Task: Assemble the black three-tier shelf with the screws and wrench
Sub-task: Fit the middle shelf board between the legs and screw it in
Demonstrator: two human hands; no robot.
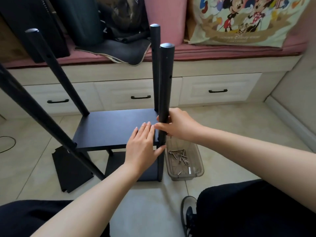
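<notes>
Gripping near post [165, 93], right hand [179, 124] curled.

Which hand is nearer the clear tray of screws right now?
Right. The right hand grips the near-right post just above the screw tray. The left hand lies flat on the middle shelf board, left of that post.

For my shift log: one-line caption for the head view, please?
Right hand grips the near-right pole while left hand presses flat on the middle shelf board; screws wait in a tray.
</notes>
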